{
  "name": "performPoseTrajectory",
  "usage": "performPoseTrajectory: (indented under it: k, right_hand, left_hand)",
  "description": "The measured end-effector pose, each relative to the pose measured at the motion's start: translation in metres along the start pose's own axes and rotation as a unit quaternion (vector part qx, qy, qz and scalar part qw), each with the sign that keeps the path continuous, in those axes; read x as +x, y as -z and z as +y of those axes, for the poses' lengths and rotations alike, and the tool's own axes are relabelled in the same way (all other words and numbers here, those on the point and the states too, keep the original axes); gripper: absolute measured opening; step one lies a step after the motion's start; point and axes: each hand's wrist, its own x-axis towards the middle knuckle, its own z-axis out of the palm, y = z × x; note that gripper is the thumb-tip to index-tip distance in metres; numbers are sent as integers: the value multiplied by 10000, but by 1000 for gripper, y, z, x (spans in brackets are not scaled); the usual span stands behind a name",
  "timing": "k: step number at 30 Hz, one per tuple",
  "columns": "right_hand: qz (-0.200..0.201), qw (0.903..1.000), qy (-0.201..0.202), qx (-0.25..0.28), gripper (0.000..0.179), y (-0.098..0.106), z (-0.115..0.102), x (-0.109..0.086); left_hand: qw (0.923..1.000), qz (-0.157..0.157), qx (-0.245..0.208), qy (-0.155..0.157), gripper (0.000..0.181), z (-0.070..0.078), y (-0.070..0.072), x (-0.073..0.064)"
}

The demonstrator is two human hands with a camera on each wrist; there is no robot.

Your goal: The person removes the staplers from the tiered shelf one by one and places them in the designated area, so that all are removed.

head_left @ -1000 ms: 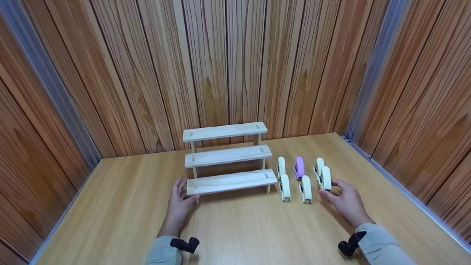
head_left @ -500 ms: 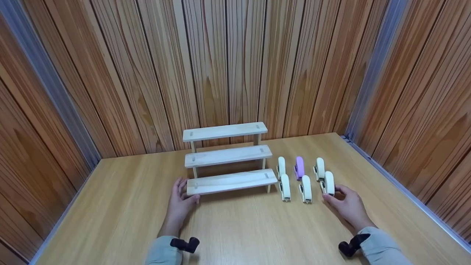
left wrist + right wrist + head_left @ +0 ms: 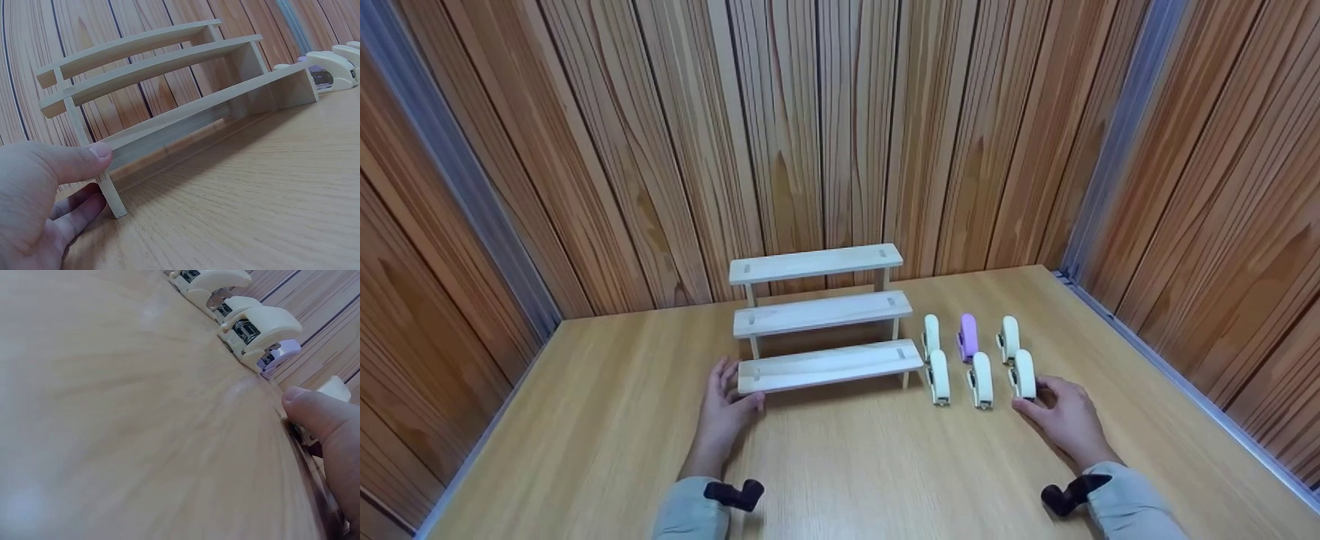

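A three-step wooden stand [image 3: 831, 364] is on the table left of centre. My left hand [image 3: 723, 409] grips its lowest step at the left end; in the left wrist view the thumb [image 3: 100, 151] lies at the board's front and the fingers are behind the leg. My right hand [image 3: 1069, 420] pinches the near end of a cream stapler [image 3: 1023, 373], upright at the right of the front row. Beside it stand another cream stapler [image 3: 981, 380] and a third cream stapler [image 3: 938, 379]. In the right wrist view my thumb [image 3: 315, 410] hides most of the held one.
Behind the front row are a purple stapler [image 3: 967, 339], a cream stapler [image 3: 1009, 341] on its right and another cream stapler [image 3: 931, 337] close to the stand's right side. Wood-patterned walls [image 3: 795, 135] border the table [image 3: 840, 465] at the back and sides.
My right hand has brought the cream stapler down and toward me, away from the one behind it, into line with the front row. The left hand keeps its grip on the stand.
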Motion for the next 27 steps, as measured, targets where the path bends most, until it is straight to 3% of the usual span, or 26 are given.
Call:
performPoseTrajectory:
  k: [7, 13, 27]
  right_hand:
    - [-47, 9998, -76, -196, 76, -1, -1, -1]
    - [-77, 9994, -108, -304, 76, 1, -2, -2]
    - [-169, 9994, -212, -206, 79, 3, -2, -2]
  left_hand:
    - [9999, 51, 60, 149, 98, 0, 1, 2]
    - [10000, 14, -14, 61, 96, -1, 2, 1]
    - [9999, -8, -30, 134, 97, -1, 1, 0]
